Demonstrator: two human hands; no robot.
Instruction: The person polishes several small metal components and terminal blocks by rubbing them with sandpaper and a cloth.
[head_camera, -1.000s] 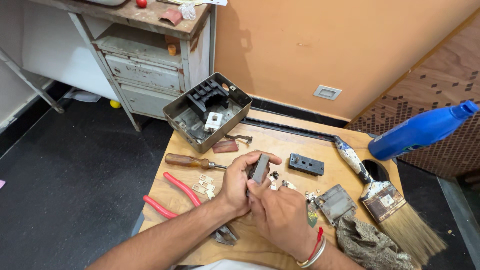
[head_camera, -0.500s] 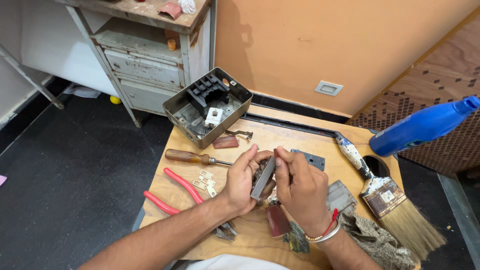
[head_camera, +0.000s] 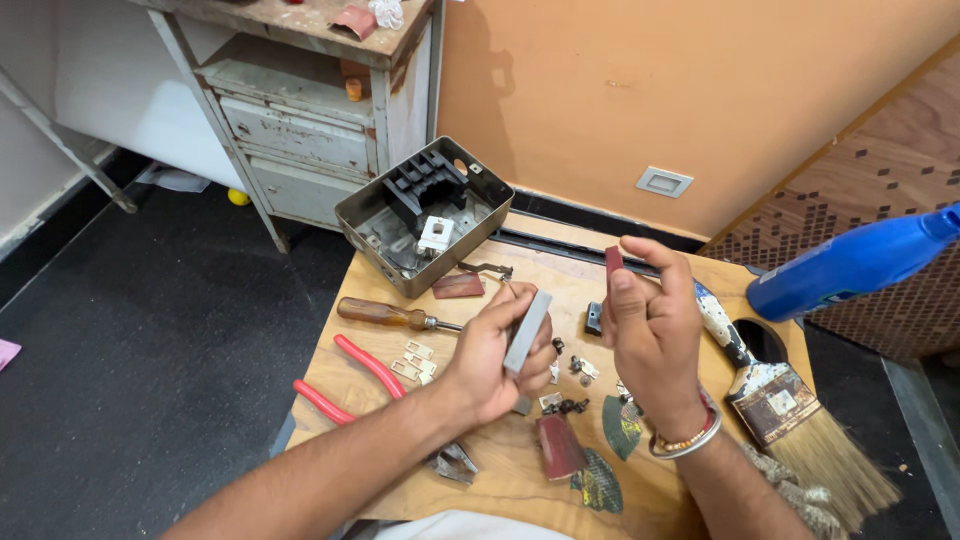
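A: Biggest first. The wooden counter (head_camera: 520, 470) carries everything; the open grey metal box (head_camera: 425, 215) sits at its far left corner, the wide paintbrush (head_camera: 775, 400) along the right edge, and the red-handled pliers (head_camera: 350, 375) with the wooden-handled screwdriver (head_camera: 385, 314) on the left side.

B: And the part you're working?

A: The flat grey bar (head_camera: 527, 331) is in your left hand (head_camera: 495, 360), above the middle of the counter. Left grip is pressed onto it, thumb on one face and fingers behind. Its long axis runs tilted, upper end toward the far edge, lower end down into your palm.

B: Right hand?

A: Your right hand (head_camera: 655, 330) pinches a small reddish-brown strip (head_camera: 613, 262) between thumb and forefinger, strip standing upright. It sits just to the right of the bar and apart from it. So the bar lies left of the right grip, with the left hand the one on it.

B: Versus half a second ago?

A: Then both hands met on the bar. Now they've parted: the right has lifted off toward the far right, and the bar stayed with the left. Small screws (head_camera: 570, 405) lie loose below.
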